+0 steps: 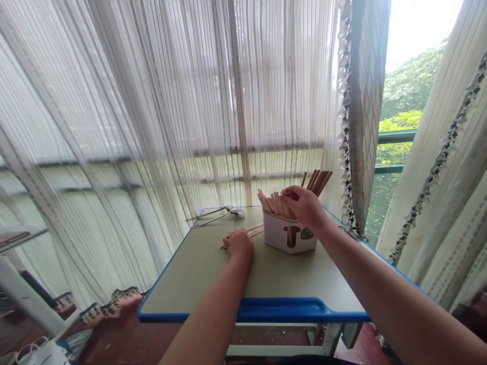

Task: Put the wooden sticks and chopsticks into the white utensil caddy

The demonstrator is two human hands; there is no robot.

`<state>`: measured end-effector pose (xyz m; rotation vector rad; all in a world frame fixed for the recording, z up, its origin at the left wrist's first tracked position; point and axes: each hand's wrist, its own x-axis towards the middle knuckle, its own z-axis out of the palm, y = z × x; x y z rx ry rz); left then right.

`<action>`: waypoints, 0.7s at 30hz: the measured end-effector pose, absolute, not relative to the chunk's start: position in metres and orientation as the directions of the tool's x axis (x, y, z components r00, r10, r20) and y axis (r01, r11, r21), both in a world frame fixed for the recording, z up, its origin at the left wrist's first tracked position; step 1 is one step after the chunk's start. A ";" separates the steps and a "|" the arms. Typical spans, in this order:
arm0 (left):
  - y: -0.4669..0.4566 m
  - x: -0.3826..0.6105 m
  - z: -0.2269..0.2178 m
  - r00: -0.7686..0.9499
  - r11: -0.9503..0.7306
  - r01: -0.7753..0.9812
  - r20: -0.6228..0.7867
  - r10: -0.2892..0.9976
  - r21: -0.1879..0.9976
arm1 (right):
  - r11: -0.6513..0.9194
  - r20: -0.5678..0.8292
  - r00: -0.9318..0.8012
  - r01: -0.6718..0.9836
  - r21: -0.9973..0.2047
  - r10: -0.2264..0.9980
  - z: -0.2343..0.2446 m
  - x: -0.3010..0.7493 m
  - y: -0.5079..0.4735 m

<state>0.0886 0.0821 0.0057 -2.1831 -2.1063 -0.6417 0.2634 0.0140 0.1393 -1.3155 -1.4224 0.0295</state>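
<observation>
My left hand [239,243] rests low on the desk, its fingers closed round pale wooden chopsticks [255,230] that lie flat on the top and stick out on both sides of it. To the right stands a white holder [272,233] with dark cut-out shapes in its front. Several pale chopsticks [269,204] stand in its left part and a bundle of brown chopsticks [318,181] leans out at the right. Over the rim, my right hand [303,204] is closed with its fingertips at the tops of pale chopsticks; exactly what they pinch is partly hidden.
The small desk [190,284] has a blue edge and a blue front groove [281,307]. At its far left lie thin metal utensils [213,215] with a shiny end. Sheer curtains [171,101] hang right behind the desk. A white bag [41,352] is on the floor at lower left.
</observation>
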 end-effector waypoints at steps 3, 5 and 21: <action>0.083 0.088 0.005 -0.002 -0.089 0.961 0.325 0.946 0.263 | 0.379 0.614 0.201 0.631 -0.677 0.763 0.137 0.259 0.009; 0.083 0.088 0.005 0.001 -0.093 0.960 0.330 0.944 0.264 | 0.376 0.594 0.190 0.617 -0.692 0.782 0.134 0.259 0.009; 0.081 0.088 0.007 -0.003 -0.099 0.954 0.342 0.940 0.282 | 0.405 0.709 0.205 0.700 -0.589 0.675 0.112 0.254 0.013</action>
